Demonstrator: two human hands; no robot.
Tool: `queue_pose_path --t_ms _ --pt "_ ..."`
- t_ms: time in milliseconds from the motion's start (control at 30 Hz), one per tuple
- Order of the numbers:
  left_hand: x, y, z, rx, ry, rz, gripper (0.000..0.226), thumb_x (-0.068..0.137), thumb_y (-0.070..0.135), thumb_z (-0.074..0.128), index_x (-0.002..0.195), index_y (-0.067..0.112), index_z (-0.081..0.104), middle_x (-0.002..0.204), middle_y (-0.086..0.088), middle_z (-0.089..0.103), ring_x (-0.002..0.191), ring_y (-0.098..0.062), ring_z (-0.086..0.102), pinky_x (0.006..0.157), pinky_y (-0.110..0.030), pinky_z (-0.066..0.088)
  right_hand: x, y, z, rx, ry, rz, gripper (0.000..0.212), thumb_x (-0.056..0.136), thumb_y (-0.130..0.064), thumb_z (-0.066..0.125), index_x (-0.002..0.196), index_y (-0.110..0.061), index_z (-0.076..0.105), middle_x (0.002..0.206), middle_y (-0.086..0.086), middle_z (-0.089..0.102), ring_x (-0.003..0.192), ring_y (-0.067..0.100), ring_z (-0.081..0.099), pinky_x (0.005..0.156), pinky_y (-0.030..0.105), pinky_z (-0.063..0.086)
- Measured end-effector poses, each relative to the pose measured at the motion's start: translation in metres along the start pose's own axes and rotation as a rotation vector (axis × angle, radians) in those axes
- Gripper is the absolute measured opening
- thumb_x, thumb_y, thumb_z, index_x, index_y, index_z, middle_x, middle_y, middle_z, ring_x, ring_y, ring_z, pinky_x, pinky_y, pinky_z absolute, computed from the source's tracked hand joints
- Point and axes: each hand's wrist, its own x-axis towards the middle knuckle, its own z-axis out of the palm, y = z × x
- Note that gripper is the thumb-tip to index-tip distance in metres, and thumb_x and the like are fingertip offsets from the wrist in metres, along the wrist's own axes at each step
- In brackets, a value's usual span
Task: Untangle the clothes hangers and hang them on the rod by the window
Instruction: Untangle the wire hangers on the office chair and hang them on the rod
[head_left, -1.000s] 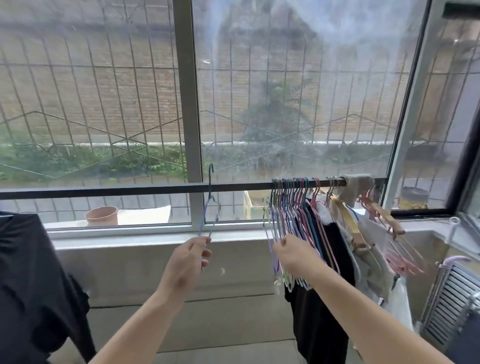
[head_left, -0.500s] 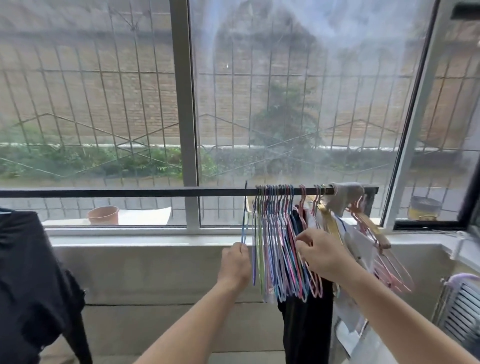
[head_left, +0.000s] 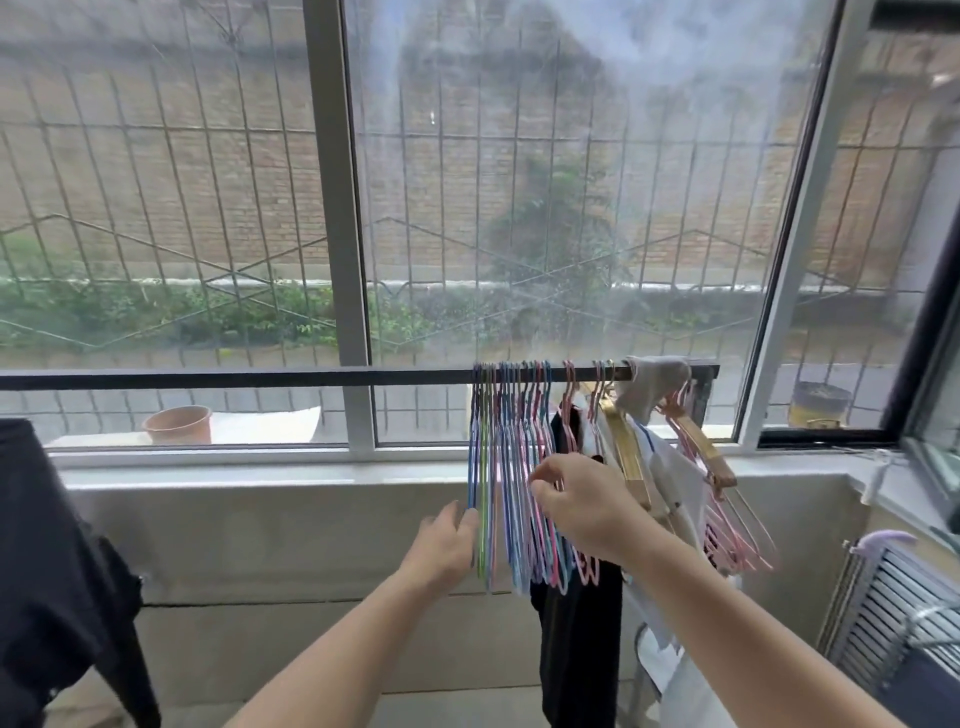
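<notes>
— On the rod (head_left: 234, 378) by the window, what's different from a second ago?

— The blue hanger (head_left: 473, 457) that the left hand (head_left: 447, 545) was carrying in mid-air, well left of the others, now hangs hooked over the rod at the left end of the bunch of coloured hangers (head_left: 519, 493). Half a second ago it was just arriving there; now it sits close against its neighbours.

— Is the left hand still holding it?

— It rests against the lower part of that hanger, fingers (head_left: 470, 519) fairly straight along the wire. I can't tell whether the thumb pinches it from the far side, so I'd call the grip uncertain, more a steadying touch than a clasp.

— And the right hand (head_left: 582, 512)?

— It has stayed in the bunch throughout. Its fingers (head_left: 540, 486) are curled among the pink and blue wires, apparently pinching one or two, though which one exactly is hidden.

— What does that mean for the job?

— One more hanger is freed and hung, I'd judge. Next comes picking another out of the bunch, where the wires lie pressed together and could drag each other along if tugged. Farther right, wooden hangers (head_left: 628, 457) and a black garment (head_left: 576, 623) hang on the same rod, crowding that end.
</notes>
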Motion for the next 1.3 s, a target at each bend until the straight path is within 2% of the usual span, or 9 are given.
queue_pose_path --t_ms 100,200,333,500,633,767,900,1033,1300 --pt "-0.025 -0.005 -0.019 -0.014 0.055 0.014 0.047 0.107 0.039 0.036 0.139 0.010 0.055 0.143 -0.011 0.057 0.134 -0.026 0.050 0.107 -0.030 0.036 0.007 -0.014 0.022 0.051 -0.045 -0.047 0.021 0.103 -0.024 0.051 0.112 -0.016 0.068 0.099 -0.005 0.068 0.089 0.010 0.064 0.083 0.030 0.056" --pt "-0.058 -0.028 -0.048 0.013 0.085 -0.005 0.031 0.107 0.027 0.039 0.084 0.017 0.059 0.092 -0.005 0.062 0.097 -0.028 0.056 0.086 -0.037 0.042 0.016 -0.034 0.060 0.092 -0.117 -0.066 0.022 0.100 -0.023 0.053 0.113 -0.015 0.070 0.103 -0.002 0.072 0.096 0.015 0.066 0.089 0.033 0.053" --pt "-0.115 -0.089 -0.100 -0.038 0.187 -0.137 0.025 0.102 0.025 0.051 0.120 0.017 0.066 0.112 0.006 0.063 0.108 -0.014 0.059 0.092 -0.024 0.042 0.009 -0.082 0.132 0.090 -0.299 -0.112 0.021 0.098 -0.025 0.053 0.108 -0.019 0.070 0.088 -0.006 0.067 0.086 0.017 0.064 0.083 0.034 0.055" --pt "-0.237 -0.181 -0.168 -0.316 0.368 -0.337 0.015 0.096 0.012 0.054 0.098 0.015 0.068 0.090 -0.010 0.073 0.077 -0.021 0.067 0.088 -0.044 0.059 -0.032 -0.166 0.236 0.074 -0.572 -0.210 0.023 0.095 -0.020 0.050 0.104 -0.018 0.072 0.091 0.002 0.073 0.090 0.024 0.071 0.083 0.038 0.058" --pt "-0.392 -0.272 -0.214 -0.375 0.619 -0.583 0.022 0.101 0.010 0.047 0.098 0.015 0.068 0.092 -0.010 0.073 0.072 -0.017 0.067 0.068 -0.025 0.056 -0.099 -0.256 0.333 0.073 -0.769 -0.334 0.021 0.096 -0.016 0.050 0.095 -0.013 0.071 0.084 0.005 0.073 0.081 0.025 0.070 0.077 0.039 0.059" --pt "-0.571 -0.358 -0.233 -0.505 0.880 -0.791 0.023 0.103 0.003 0.046 0.094 0.009 0.066 0.084 -0.012 0.066 0.067 -0.021 0.060 0.062 -0.028 0.053 -0.213 -0.348 0.436 0.082 -1.011 -0.437 0.020 0.100 -0.017 0.054 0.110 -0.009 0.070 0.091 0.008 0.070 0.076 0.023 0.064 0.071 0.033 0.053" --pt "-0.724 -0.416 -0.219 -0.647 1.015 -0.935 0.026 0.103 0.002 0.045 0.085 0.010 0.062 0.075 -0.008 0.062 0.058 -0.018 0.055 0.044 -0.017 0.044 -0.351 -0.410 0.519 0.089 -1.239 -0.464 0.018 0.090 -0.012 0.059 0.093 0.004 0.067 0.090 0.023 0.071 0.071 0.031 0.068 0.062 0.039 0.050" --pt "-0.860 -0.471 -0.183 -0.813 1.117 -1.158 0.018 0.103 0.013 0.051 0.091 0.015 0.065 0.077 -0.003 0.066 0.054 -0.014 0.059 0.050 -0.021 0.042 -0.487 -0.438 0.582 0.000 -1.436 -0.549 0.012 0.093 -0.001 0.055 0.093 0.002 0.067 0.085 0.017 0.069 0.070 0.027 0.067 0.059 0.036 0.053" --pt "-1.002 -0.509 -0.130 -1.011 1.287 -1.386 0.015 0.101 0.019 0.054 0.103 0.016 0.068 0.094 -0.009 0.075 0.072 -0.020 0.069 0.067 -0.031 0.052 -0.607 -0.439 0.670 -0.196 -1.646 -0.179 0.019 0.098 -0.003 0.042 0.089 -0.008 0.059 0.077 0.013 0.056 0.060 0.025 0.049 0.052 0.023 0.035"
